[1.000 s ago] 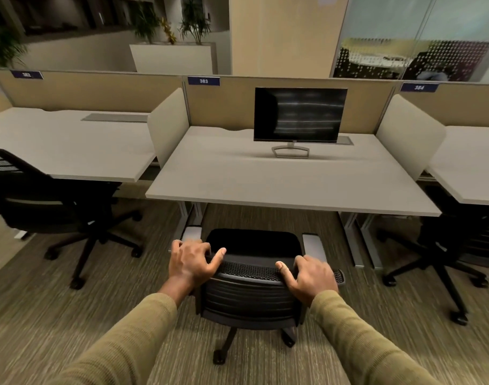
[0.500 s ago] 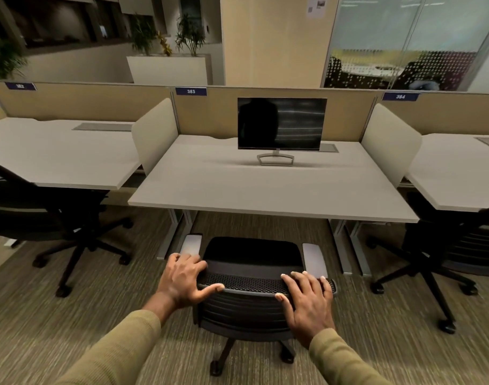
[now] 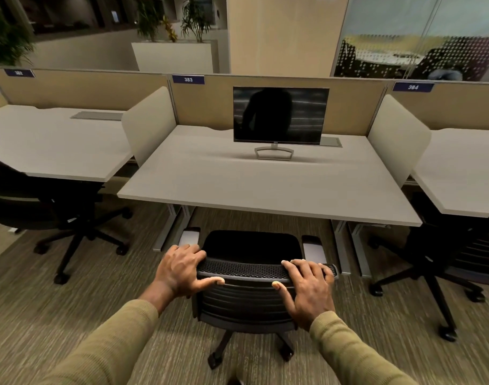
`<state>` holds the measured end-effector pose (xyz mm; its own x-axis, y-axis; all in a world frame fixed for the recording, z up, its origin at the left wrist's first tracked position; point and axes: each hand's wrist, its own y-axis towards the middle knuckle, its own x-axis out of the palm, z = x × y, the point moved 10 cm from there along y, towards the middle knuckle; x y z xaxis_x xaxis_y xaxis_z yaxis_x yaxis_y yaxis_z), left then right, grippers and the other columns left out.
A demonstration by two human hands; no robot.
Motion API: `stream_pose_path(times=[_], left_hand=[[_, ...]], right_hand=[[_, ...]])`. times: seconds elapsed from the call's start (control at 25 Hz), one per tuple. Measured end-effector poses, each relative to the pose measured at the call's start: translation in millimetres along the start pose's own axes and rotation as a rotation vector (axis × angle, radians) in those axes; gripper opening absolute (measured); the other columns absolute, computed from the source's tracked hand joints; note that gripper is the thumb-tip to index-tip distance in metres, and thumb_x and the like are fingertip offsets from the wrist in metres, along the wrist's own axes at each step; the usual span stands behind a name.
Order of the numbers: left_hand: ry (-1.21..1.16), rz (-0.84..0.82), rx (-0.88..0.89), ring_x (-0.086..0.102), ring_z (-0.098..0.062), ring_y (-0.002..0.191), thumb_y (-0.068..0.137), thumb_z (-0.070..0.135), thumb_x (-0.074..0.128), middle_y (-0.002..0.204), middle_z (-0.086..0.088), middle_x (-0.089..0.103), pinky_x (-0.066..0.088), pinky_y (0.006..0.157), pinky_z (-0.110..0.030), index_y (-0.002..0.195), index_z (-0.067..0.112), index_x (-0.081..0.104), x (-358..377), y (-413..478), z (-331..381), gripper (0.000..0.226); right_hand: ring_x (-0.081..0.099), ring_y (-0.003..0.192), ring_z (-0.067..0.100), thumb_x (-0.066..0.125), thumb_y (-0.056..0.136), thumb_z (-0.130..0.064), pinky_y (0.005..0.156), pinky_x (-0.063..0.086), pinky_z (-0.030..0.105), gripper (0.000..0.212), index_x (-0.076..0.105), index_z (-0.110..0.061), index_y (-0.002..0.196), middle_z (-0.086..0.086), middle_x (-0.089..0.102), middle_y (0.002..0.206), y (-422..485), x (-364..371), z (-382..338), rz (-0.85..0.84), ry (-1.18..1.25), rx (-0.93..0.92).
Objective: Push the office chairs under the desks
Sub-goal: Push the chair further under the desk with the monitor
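Note:
A black mesh-backed office chair (image 3: 249,298) stands on the carpet just in front of the middle desk (image 3: 265,187), labelled 383. Its seat and grey armrests point toward the desk's front edge and lie just outside it. My left hand (image 3: 179,272) grips the left end of the chair's top rail, thumb on the near side. At the right end of that rail my right hand (image 3: 307,287) holds on, fingers spread over the top. Another black chair (image 3: 51,215) sits half under the left desk (image 3: 51,145), and a third chair (image 3: 448,262) stands by the right desk (image 3: 465,173).
A dark monitor (image 3: 281,116) stands at the back of the middle desk. Beige side screens (image 3: 149,123) separate the desks, with a tan partition behind. Grey desk legs (image 3: 171,229) flank the opening under the middle desk. Planters stand beyond the partition.
The chair and I have moved closer to the middle desk. My right hand shifted from gripping the rail's edge to lying over its top; my left hand kept its hold.

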<state>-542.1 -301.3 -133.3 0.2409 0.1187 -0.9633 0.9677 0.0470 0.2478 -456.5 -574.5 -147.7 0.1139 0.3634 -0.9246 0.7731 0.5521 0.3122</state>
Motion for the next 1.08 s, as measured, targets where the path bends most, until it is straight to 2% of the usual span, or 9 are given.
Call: stream_pose_path(times=[0.36, 0.44, 0.6, 0.76, 0.92, 1.08], left_hand=[[-0.052, -0.013, 0.005, 0.050, -0.016, 0.070, 0.077, 0.096, 0.032, 0.081, 0.006, 0.056, 0.041, 0.067, -0.034, 0.085, 0.024, 0.062, 28.0, 91.6, -7.9, 0.079], [-0.067, -0.040, 0.021, 0.046, -0.015, 0.070, 0.077, 0.097, 0.030, 0.081, 0.007, 0.053, 0.038, 0.068, -0.034, 0.084, 0.025, 0.059, 35.9, 121.1, -10.6, 0.078], [-0.117, -0.092, 0.016, 0.047, -0.017, 0.072, 0.074, 0.098, 0.031, 0.081, 0.007, 0.051, 0.042, 0.072, -0.037, 0.082, 0.027, 0.053, 55.2, 177.8, -23.7, 0.076], [-0.143, -0.074, 0.029, 0.047, -0.016, 0.077, 0.074, 0.098, 0.034, 0.085, 0.006, 0.054, 0.036, 0.071, -0.036, 0.089, 0.025, 0.058, 69.1, 225.0, -32.2, 0.079], [-0.116, -0.052, 0.015, 0.047, -0.019, 0.073, 0.071, 0.100, 0.032, 0.080, 0.005, 0.050, 0.036, 0.069, -0.036, 0.081, 0.023, 0.054, 79.0, 265.3, -36.6, 0.081], [-0.107, -0.005, -0.003, 0.048, -0.021, 0.067, 0.071, 0.098, 0.038, 0.075, 0.002, 0.052, 0.040, 0.063, -0.036, 0.076, 0.019, 0.058, 87.9, 271.1, -33.4, 0.082]], right_hand=[[0.053, 0.115, 0.023, 0.044, 0.082, -0.079, 0.103, 0.032, 0.051, 0.070, 0.060, -0.030, 0.129, -0.005, 0.060, 0.121, 78.5, 15.7, 42.7, -0.045, -0.034, 0.024], [0.052, 0.116, 0.023, 0.042, 0.081, -0.081, 0.104, 0.030, 0.052, 0.073, 0.058, -0.030, 0.131, -0.004, 0.059, 0.122, 101.2, 22.4, 54.3, -0.085, -0.041, 0.029], [0.047, 0.125, 0.025, 0.035, 0.080, -0.084, 0.110, 0.022, 0.052, 0.081, 0.052, -0.031, 0.139, -0.003, 0.055, 0.131, 152.2, 36.2, 73.4, -0.151, -0.075, 0.038], [0.045, 0.128, 0.026, 0.031, 0.079, -0.086, 0.110, 0.018, 0.051, 0.085, 0.048, -0.033, 0.142, -0.002, 0.053, 0.135, 195.6, 45.3, 92.5, -0.172, -0.084, 0.043], [0.050, 0.121, 0.026, 0.038, 0.079, -0.084, 0.105, 0.025, 0.051, 0.079, 0.053, -0.031, 0.136, -0.001, 0.058, 0.127, 230.9, 54.7, 113.5, -0.132, -0.074, 0.048], [0.053, 0.115, 0.024, 0.044, 0.077, -0.084, 0.104, 0.031, 0.051, 0.078, 0.058, -0.029, 0.131, -0.002, 0.060, 0.121, 238.0, 59.5, 124.4, -0.099, -0.048, 0.042]])
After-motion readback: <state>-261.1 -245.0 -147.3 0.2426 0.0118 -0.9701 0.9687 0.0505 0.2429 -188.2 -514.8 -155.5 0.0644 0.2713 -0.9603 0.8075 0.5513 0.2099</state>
